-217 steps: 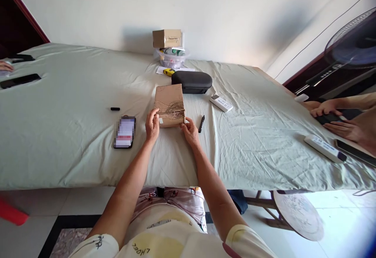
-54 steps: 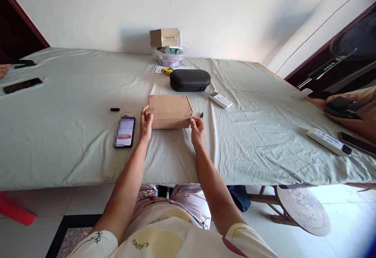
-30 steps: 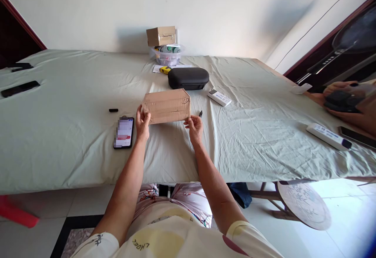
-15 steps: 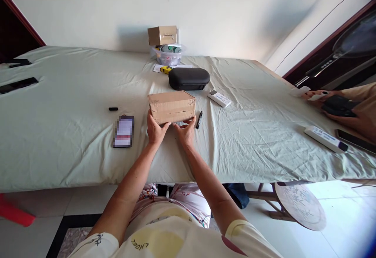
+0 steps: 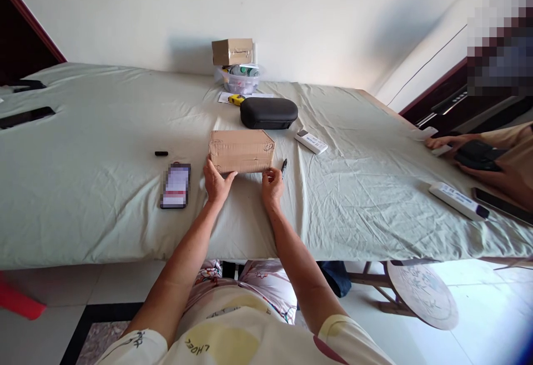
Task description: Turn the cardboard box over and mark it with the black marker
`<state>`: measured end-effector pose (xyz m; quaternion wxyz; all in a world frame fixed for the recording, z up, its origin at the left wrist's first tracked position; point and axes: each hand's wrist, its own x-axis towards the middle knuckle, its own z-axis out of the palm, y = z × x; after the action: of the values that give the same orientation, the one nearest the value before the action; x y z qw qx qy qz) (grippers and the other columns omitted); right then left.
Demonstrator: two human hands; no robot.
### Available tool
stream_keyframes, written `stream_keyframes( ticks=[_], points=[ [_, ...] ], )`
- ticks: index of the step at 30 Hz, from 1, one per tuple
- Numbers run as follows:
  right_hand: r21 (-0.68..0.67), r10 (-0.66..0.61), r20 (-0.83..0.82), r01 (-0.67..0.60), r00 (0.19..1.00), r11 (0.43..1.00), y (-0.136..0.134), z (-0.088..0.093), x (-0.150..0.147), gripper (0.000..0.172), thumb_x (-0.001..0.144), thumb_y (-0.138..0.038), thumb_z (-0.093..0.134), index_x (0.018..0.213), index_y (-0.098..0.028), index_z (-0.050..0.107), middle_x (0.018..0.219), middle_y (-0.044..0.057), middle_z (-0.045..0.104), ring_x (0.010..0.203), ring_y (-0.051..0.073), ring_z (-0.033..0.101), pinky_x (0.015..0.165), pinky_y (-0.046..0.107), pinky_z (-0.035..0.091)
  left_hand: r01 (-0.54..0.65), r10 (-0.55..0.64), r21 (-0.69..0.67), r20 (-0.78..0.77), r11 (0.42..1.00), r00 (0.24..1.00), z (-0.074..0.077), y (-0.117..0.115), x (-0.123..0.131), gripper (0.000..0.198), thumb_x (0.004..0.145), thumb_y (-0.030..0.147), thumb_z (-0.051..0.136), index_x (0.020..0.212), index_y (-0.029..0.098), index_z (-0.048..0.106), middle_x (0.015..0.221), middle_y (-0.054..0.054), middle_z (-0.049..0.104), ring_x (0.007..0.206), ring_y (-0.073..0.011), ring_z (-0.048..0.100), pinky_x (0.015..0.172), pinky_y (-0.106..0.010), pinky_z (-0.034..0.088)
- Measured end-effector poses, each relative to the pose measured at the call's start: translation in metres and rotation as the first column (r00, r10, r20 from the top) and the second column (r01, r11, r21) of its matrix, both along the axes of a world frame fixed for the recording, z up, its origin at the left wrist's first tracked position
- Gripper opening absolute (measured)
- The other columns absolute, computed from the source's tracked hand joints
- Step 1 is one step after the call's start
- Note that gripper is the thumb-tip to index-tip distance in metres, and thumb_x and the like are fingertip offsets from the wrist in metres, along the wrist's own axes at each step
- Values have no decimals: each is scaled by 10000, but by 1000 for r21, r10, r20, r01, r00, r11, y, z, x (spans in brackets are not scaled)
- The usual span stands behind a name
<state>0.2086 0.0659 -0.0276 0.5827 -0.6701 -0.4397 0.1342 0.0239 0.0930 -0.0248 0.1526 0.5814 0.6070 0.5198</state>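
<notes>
A brown cardboard box is in front of me, above the cloth-covered table. My left hand grips its near left corner, with the thumb along the lower front edge and the other fingers partly hidden behind the side. At the near right corner, my right hand has its fingers curled in and pinched against the box edge. A black marker lies just right of that hand. To the left are a phone with a blurred screen and a small black cap.
Behind the box sit a black hard case, a yellow tool and a plastic tub topped by another cardboard box. White devices lie rightward. Another person's hands hold a dark object at far right. A stool stands below.
The box has tipped, so its front face shows more and its top less. My right hand has shifted right to the corner and its fingers have curled in; my left hand moved slightly left.
</notes>
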Motion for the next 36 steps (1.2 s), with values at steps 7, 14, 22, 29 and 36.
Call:
stream_keyframes(
  ticks=[7,14,22,29,36],
  points=[
    [-25,27,2,-27,1000,999,-1,4,3,225,828,-386,569,988,-233,610,773,4,698,673,166,596,696,301,437,-23,23,14,-39,1000,999,-16,13,-9,972,852,414,858,1617,125,331,1609,-299,508,1518,-410,518,1248,-550,455],
    [-67,44,-48,-47,998,997,-4,10,1,229,844,-428,578,964,-234,590,738,-9,672,657,162,567,683,296,404,-22,23,-28,55,999,998,-15,20,-19,516,1000,347,612,1464,134,536,1438,-239,681,1370,-348,660,1162,-496,531],
    [-146,39,-52,-46,998,988,-7,18,2,184,811,-388,588,915,-235,592,667,-41,603,615,161,528,660,298,375,-86,87,-9,140,996,986,-7,18,-25,299,1039,311,461,1196,166,671,1206,-181,755,1193,-313,715,1078,-475,557],
    [-83,0,93,8,996,997,-9,18,7,353,879,-463,584,1112,-205,646,809,18,655,701,185,580,712,338,462,-83,42,153,252,985,967,3,11,-22,469,1078,429,425,1465,183,524,1415,-193,656,1307,-271,654,1122,-425,535],
    [225,-48,416,-51,908,973,-1,24,-5,560,987,-495,556,1492,-254,544,1479,179,536,1359,330,553,1129,583,484,133,-117,217,-85,967,990,15,-3,-12,514,1054,528,502,1406,189,663,1626,-219,467,1560,-346,443,1293,-516,367]
  ],
)
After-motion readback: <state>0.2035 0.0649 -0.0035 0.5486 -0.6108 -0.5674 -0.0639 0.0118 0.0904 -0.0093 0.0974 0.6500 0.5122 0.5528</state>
